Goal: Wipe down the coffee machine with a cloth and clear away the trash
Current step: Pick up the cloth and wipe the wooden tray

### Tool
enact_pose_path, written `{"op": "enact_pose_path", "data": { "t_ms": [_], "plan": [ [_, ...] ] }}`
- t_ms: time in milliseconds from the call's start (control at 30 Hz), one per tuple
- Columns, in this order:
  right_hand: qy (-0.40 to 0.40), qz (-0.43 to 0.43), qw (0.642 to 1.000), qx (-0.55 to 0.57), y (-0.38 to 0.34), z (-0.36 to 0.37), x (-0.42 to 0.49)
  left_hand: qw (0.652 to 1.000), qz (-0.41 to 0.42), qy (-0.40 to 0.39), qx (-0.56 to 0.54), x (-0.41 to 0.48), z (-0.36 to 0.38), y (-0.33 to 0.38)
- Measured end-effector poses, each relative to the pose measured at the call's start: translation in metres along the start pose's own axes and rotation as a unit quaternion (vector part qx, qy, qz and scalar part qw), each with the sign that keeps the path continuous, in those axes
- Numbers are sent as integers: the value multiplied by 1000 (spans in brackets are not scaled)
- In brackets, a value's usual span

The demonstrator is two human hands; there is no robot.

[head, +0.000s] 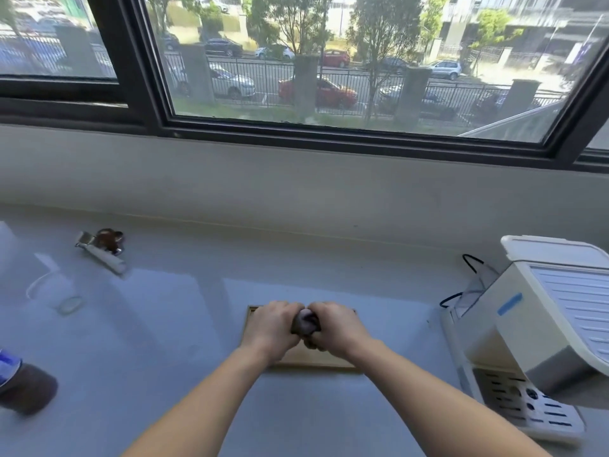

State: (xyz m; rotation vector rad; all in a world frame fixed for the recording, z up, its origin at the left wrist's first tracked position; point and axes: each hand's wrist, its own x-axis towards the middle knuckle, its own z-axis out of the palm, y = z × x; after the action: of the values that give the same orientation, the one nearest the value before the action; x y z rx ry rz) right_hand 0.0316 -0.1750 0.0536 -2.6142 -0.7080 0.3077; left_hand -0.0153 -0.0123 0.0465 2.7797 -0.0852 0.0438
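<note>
A bunched dark brownish cloth point(305, 322) is squeezed between both hands over a shallow wooden tray point(316, 362) in the middle of the counter. My left hand point(272, 328) grips its left side and my right hand point(336, 328) grips its right side, knuckles nearly touching. The white coffee machine point(534, 328) stands at the right edge, its perforated drip tray point(527, 407) toward me. Most of the cloth is hidden inside my fists.
A portafilter with a white handle point(102, 250) lies at the back left. A clear glass cup point(54, 288) stands left of centre, and a dark jar with a blue label point(23, 385) sits at the near left. A black cable point(468, 275) runs behind the machine. A window wall closes the back.
</note>
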Motion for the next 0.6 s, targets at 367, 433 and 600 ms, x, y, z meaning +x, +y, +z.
{"op": "enact_pose_path", "data": {
  "t_ms": [367, 433, 600],
  "plan": [
    [-8, 4, 1000, -2, 8, 48, 37, 995, 16, -66, 77, 19, 26, -41],
    [-18, 15, 1000, -1, 13, 53, 36, 992, 14, -89, 87, 20, 33, -43],
    [-40, 29, 999, 6, 24, 63, 32, 990, 15, -108, 88, 20, 48, -42]
  ]
}}
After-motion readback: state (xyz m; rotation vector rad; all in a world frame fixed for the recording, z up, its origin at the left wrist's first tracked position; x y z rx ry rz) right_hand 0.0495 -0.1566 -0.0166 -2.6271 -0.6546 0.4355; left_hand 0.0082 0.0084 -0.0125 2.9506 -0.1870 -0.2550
